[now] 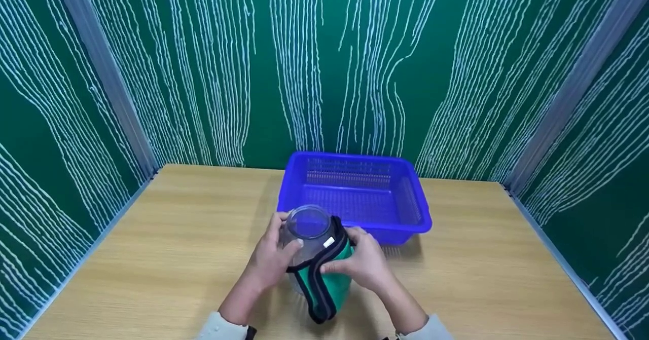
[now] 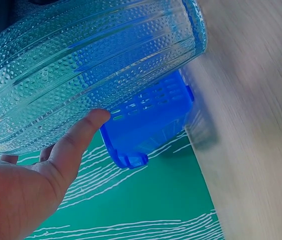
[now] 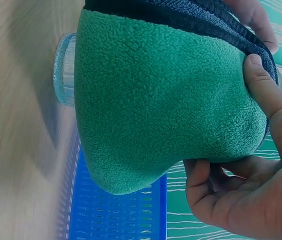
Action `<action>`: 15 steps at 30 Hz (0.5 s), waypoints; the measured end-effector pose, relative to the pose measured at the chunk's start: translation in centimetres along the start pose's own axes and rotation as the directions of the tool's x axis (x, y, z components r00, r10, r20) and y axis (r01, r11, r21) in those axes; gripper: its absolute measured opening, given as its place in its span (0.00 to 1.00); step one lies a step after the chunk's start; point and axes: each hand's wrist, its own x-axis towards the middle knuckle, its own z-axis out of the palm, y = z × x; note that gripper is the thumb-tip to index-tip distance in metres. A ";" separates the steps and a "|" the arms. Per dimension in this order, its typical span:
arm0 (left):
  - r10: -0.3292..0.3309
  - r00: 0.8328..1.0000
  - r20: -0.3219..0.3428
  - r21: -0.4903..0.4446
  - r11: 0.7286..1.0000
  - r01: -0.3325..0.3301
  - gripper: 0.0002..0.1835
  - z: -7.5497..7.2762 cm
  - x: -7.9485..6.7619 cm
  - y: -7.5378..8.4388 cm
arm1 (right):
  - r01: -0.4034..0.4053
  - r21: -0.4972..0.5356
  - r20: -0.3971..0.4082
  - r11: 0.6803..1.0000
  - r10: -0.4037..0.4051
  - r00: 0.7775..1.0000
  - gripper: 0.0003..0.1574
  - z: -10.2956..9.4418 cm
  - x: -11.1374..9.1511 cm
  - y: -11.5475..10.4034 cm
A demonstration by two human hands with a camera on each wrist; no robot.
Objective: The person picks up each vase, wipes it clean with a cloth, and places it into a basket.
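A clear glass jar (image 1: pixel 310 221) with a dimpled, ribbed body (image 2: pixel 106 65) is held tilted over the front middle of the table. My left hand (image 1: pixel 268 259) grips it near the mouth, thumb on the near side and fingers round the far side. Wrapped against the jar's right side is a green towelling cloth (image 1: pixel 337 285) with black edging and a small white label (image 1: pixel 329 241). My right hand (image 1: pixel 367 261) holds this cloth, thumb pressed on its dark border and fingers underneath. In the right wrist view the cloth (image 3: pixel 156 100) covers most of the jar, whose base (image 3: pixel 65 70) pokes out.
Just behind the hands stands a blue plastic basket (image 1: pixel 423 224) with slotted walls. It rests on a light wooden table (image 1: pixel 481 269). Green panels with white wavy lines (image 1: pixel 218 76) enclose the back and both sides, with metal posts (image 1: pixel 111 76) at the corners.
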 end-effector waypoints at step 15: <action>0.064 0.998 -0.026 -0.002 0.998 -0.064 0.20 0.5 1.2 -3.5 | -0.029 -0.032 0.049 0.999 0.031 0.998 0.48 0.7 0.0 1.2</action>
